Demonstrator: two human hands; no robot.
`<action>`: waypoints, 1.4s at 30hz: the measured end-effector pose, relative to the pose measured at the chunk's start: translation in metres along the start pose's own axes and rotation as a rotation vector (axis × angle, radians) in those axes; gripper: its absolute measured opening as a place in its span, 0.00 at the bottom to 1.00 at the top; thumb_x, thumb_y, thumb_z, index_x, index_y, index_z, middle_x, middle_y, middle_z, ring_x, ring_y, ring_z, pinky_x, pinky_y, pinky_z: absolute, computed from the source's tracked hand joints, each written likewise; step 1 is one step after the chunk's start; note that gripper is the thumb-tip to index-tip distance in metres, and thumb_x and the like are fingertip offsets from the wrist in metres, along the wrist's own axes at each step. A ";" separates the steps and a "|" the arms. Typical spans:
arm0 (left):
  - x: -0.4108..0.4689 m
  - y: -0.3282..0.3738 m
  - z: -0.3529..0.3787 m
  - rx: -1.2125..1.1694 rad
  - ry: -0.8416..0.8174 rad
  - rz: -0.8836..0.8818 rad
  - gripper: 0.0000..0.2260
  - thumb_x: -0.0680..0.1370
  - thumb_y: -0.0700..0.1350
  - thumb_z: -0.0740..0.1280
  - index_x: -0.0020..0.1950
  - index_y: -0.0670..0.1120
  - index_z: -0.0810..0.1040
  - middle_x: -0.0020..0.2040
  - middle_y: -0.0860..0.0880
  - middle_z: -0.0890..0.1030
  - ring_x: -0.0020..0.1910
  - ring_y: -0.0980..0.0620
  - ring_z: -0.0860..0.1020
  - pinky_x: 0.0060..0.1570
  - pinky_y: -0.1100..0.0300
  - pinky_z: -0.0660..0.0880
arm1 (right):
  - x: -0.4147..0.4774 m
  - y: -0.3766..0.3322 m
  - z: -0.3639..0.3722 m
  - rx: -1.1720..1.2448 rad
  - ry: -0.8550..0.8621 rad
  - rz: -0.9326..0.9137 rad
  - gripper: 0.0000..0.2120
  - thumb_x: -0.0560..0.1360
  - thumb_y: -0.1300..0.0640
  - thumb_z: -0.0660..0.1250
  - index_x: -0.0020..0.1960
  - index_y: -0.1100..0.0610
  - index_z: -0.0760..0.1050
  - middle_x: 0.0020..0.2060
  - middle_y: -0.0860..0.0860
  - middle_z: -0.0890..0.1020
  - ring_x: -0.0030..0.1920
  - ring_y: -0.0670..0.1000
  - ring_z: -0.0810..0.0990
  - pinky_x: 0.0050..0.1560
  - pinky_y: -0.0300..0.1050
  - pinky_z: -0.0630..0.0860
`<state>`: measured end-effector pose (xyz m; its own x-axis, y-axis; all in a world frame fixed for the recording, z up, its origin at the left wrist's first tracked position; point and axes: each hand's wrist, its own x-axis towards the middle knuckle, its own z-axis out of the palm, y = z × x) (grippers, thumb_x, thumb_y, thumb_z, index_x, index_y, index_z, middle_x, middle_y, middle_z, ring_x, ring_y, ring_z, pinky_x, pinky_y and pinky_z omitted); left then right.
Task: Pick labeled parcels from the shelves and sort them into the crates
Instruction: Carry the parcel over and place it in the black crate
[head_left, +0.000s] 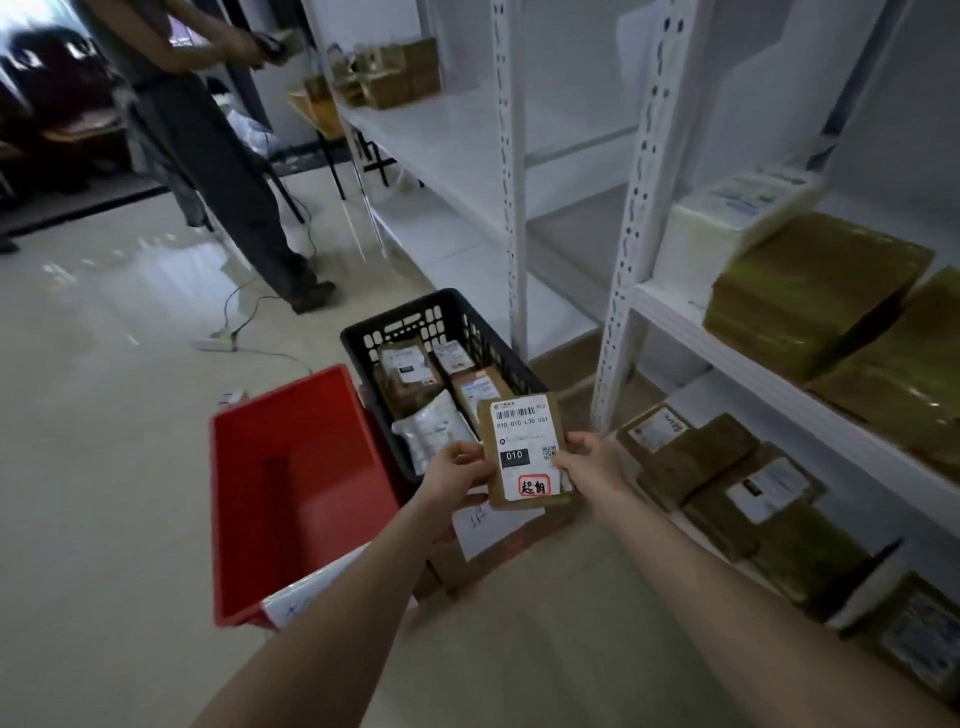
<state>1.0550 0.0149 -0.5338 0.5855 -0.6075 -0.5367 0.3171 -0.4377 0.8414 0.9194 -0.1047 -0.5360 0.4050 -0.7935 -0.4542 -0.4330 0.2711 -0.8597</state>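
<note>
A small brown parcel (525, 449) with a white label reading 010 is held label-up between both hands. My left hand (457, 470) grips its left edge and my right hand (589, 460) grips its right edge. It hovers over the near corner of a black crate (410, 325) that holds several labeled parcels. To the left stands a red crate (291, 467), nothing visible inside. A cardboard box (498, 545) with a white sheet sits on the floor under my hands.
White metal shelving (631, 218) rises on the right, carrying brown parcels (810, 296) on the middle shelf and several more (727, 483) on the bottom one. Another person (208, 156) stands at the back left. A power strip and cable (221, 340) lie on the floor.
</note>
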 end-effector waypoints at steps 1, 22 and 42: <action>0.010 -0.001 -0.008 -0.013 0.019 -0.005 0.06 0.76 0.36 0.68 0.50 0.42 0.73 0.49 0.44 0.83 0.45 0.49 0.82 0.44 0.53 0.80 | 0.010 -0.004 0.011 -0.012 -0.024 0.010 0.17 0.75 0.64 0.67 0.64 0.57 0.73 0.56 0.54 0.81 0.42 0.48 0.81 0.37 0.39 0.77; 0.334 0.093 -0.081 -0.202 0.178 -0.097 0.21 0.77 0.37 0.62 0.70 0.47 0.67 0.57 0.49 0.80 0.52 0.47 0.81 0.54 0.46 0.79 | 0.337 -0.111 0.198 -0.501 -0.229 -0.094 0.31 0.67 0.57 0.74 0.67 0.50 0.68 0.58 0.53 0.71 0.52 0.53 0.76 0.50 0.47 0.77; 0.454 0.086 -0.094 0.212 -0.011 -0.124 0.27 0.76 0.32 0.63 0.74 0.46 0.63 0.65 0.45 0.75 0.57 0.50 0.78 0.50 0.58 0.79 | 0.436 -0.082 0.244 -0.837 -0.228 -0.217 0.28 0.76 0.60 0.65 0.74 0.49 0.63 0.71 0.48 0.64 0.65 0.52 0.70 0.56 0.50 0.77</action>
<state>1.4184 -0.2358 -0.6985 0.5432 -0.5470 -0.6369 0.2220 -0.6381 0.7373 1.3279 -0.3397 -0.7202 0.6584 -0.6290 -0.4135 -0.7377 -0.4302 -0.5202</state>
